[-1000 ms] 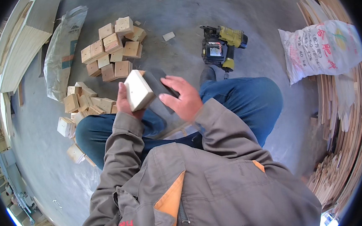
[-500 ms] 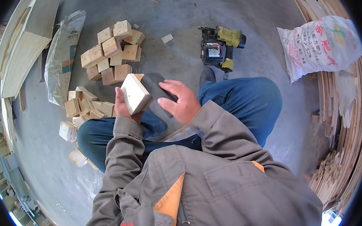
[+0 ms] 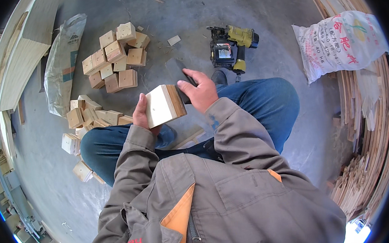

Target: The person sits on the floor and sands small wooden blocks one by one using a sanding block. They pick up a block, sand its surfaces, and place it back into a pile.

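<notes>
My left hand is closed round a layered plywood block, held above my lap with its pale face turned up. My right hand grips a dark grey sanding block, smeared by motion. The sanding block lies along the right, layered edge of the plywood block; whether it presses on it is hard to see. Part of my left fingers is hidden beneath the plywood.
Similar wooden blocks are piled on the floor ahead to the left, more beside my left knee. A yellow and black nail gun lies ahead. A white sack rests on stacked wood strips at right; plywood sheets stand left.
The plywood block has moved slightly right and turned, so its layered right edge shows more. My right hand has shifted a little up and right with the sanding block.
</notes>
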Motion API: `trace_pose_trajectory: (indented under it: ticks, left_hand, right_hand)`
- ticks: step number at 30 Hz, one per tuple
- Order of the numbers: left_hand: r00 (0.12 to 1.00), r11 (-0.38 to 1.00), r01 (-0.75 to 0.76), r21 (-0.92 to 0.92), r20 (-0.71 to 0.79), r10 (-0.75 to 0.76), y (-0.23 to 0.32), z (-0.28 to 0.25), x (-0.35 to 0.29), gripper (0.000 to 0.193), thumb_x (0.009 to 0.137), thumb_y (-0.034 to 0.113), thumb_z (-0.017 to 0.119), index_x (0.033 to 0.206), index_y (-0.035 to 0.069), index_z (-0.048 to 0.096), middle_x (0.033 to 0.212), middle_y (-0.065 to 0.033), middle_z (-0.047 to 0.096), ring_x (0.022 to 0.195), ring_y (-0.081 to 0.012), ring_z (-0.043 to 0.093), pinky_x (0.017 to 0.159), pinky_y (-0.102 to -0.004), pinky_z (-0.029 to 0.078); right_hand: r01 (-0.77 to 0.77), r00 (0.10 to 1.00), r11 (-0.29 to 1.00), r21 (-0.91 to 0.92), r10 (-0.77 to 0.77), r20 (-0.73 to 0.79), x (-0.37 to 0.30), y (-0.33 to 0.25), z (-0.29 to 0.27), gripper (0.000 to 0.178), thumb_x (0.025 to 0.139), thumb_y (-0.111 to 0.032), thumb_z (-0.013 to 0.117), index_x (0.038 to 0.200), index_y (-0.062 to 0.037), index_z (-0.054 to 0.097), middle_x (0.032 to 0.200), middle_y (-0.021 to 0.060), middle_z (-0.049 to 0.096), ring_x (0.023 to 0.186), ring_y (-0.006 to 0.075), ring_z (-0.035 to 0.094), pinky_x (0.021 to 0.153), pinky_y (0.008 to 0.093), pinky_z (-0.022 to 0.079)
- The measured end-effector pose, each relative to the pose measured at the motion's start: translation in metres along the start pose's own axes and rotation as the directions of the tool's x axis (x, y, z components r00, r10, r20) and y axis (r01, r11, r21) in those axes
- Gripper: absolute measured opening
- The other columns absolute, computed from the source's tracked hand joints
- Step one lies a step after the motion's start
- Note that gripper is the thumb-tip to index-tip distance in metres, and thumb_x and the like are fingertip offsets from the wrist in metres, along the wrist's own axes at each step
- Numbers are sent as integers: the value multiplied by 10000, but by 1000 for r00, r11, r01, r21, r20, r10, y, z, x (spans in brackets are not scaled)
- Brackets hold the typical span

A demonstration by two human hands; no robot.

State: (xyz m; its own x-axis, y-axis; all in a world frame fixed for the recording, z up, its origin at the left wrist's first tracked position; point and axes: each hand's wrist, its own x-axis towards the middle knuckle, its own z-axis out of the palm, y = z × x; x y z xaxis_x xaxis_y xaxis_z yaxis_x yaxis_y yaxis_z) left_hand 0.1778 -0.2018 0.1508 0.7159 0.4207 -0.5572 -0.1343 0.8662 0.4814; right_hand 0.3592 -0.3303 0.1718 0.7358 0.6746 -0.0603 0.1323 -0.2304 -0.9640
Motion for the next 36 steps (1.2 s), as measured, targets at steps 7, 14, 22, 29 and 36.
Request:
trace_pose_trajectory:
  ticks: [7, 14, 22, 29, 36]
  left_hand:
    - [991, 985, -113, -131, -82, 102, 20, -4, -2, 680, 974, 589, 568, 1420, 77, 523, 1330, -132, 648, 1183, -337, 650, 1018, -527, 517]
    - [980, 974, -186, -129, -90, 175, 32, -6, -1, 694, 974, 582, 571, 1442, 75, 498, 1357, -135, 632, 1214, -343, 632, 1035, -542, 501]
    - [995, 987, -93, 129, 53, 87, -6, -10, 4, 649, 988, 574, 555, 1379, 56, 550, 1303, -144, 659, 1132, -315, 682, 974, -483, 560]
    - [989, 993, -89, -78, -127, 78, 14, 5, 1, 691, 973, 628, 537, 1399, 84, 541, 1299, -129, 663, 1166, -330, 658, 992, -524, 533]
    - [975, 973, -186, -139, -147, 165, 33, -3, -6, 694, 981, 634, 522, 1396, 78, 542, 1277, -115, 669, 1144, -315, 662, 966, -503, 542]
  right_hand:
    - [179, 967, 981, -75, -161, 198, -20, -21, 3, 513, 866, -261, 740, 1293, 8, 651, 1354, 259, 594, 1277, 389, 565, 1092, 416, 442]
    - [159, 959, 986, -52, -141, 247, -31, -33, -2, 523, 868, -255, 731, 1316, -2, 637, 1388, 258, 563, 1299, 375, 546, 1097, 410, 434]
    - [-94, 994, 995, 33, 92, 60, -2, -5, -3, 507, 873, -255, 739, 1290, 16, 642, 1340, 248, 585, 1238, 383, 578, 1084, 406, 447]
    - [224, 968, 972, -74, -213, 132, -21, -12, 7, 504, 873, -251, 742, 1297, 4, 648, 1362, 265, 584, 1263, 393, 570, 1078, 422, 453]
    - [138, 943, 987, 81, -156, 294, -40, -40, 6, 533, 875, -255, 739, 1334, -6, 629, 1427, 234, 543, 1317, 344, 541, 1105, 393, 421]
